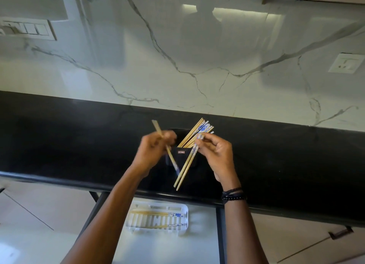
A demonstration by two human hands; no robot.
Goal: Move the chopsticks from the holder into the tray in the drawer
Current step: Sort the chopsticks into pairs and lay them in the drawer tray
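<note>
A black holder stands on the dark counter, with several wooden chopsticks with blue-and-white ends leaning out to the right. My left hand grips a single chopstick to the left of the holder, blurred. My right hand pinches a pair of chopsticks that hang tips-down in front of the holder. Below, in the open drawer, a white slotted tray holds a few chopsticks lying flat.
The black counter runs across the view below a white marble wall with a socket at the right and a switch panel at the left. The drawer's dark frame borders the tray. A cabinet handle is at lower right.
</note>
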